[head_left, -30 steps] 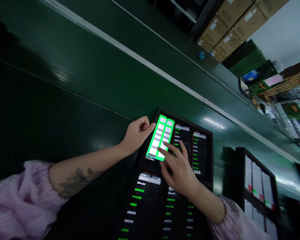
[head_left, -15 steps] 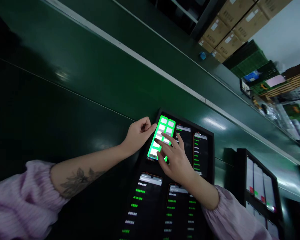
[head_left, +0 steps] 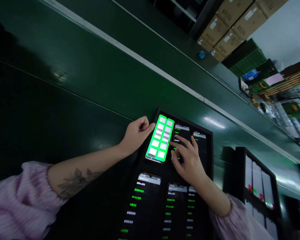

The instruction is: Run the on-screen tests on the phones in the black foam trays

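Green table [head_left: 90, 70] fills most of the view, a pale strip [head_left: 130, 53] slanting across it. Far side: a stack of cardboard boxes [head_left: 232, 25], green crates [head_left: 243, 60] just beside.

Near tray [head_left: 210, 153]: black, on the table, two rows of phones; its lower end runs out of frame. Second tray [head_left: 240, 166]: also black, to the right and apart, holding white panels [head_left: 258, 176] with red or green corners.

Pink sleeves [head_left: 22, 196] on both arms. Hands are apart from each other. Left hand [head_left: 137, 133] lies at the near tray's upper left edge — fingers curled into a loose fist, thumb pointing at the lit phone; thumb contact with the tray cannot be told. Right hand [head_left: 190, 158] is above the top row, fingers spread, one fingertip by the lit phone's right edge, another over the middle phone [head_left: 182, 127]. Contact with glass: cannot tell.

Lit phone [head_left: 160, 136]: top row, leftmost slot, screen bright green with white blocks. Lower left phone [head_left: 145, 200]: dark screen, list in green and white text.

Smallest item: blue object [head_left: 201, 54] near the boxes — too small to identify.
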`<state>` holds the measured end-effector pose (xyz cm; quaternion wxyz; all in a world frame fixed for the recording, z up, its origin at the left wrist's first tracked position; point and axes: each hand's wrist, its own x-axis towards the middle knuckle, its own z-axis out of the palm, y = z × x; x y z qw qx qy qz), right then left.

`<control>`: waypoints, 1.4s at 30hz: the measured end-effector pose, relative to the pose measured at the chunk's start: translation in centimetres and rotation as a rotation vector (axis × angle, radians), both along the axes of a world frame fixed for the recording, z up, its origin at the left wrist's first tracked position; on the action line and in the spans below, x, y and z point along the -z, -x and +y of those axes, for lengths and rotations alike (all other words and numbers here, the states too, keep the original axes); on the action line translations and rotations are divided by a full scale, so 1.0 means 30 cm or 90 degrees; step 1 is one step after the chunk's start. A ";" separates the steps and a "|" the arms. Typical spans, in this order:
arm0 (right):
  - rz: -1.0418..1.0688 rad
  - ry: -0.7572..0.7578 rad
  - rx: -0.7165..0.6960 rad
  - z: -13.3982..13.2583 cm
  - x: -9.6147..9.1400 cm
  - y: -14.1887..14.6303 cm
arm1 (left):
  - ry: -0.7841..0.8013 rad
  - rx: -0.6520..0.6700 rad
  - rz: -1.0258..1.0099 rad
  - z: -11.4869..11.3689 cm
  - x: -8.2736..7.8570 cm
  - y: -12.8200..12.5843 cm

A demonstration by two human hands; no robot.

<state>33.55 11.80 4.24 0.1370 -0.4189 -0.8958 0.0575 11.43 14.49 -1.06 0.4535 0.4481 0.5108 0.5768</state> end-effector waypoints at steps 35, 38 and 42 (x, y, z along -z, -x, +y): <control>0.025 -0.042 0.041 0.055 0.034 -0.006 | 0.013 0.009 -0.002 -0.001 0.003 0.000; 0.050 -0.057 0.034 0.045 0.008 -0.011 | 0.014 0.001 -0.003 -0.003 -0.001 0.003; 0.150 -0.092 0.048 -0.020 -0.087 -0.036 | 0.027 0.000 -0.020 -0.006 0.005 0.010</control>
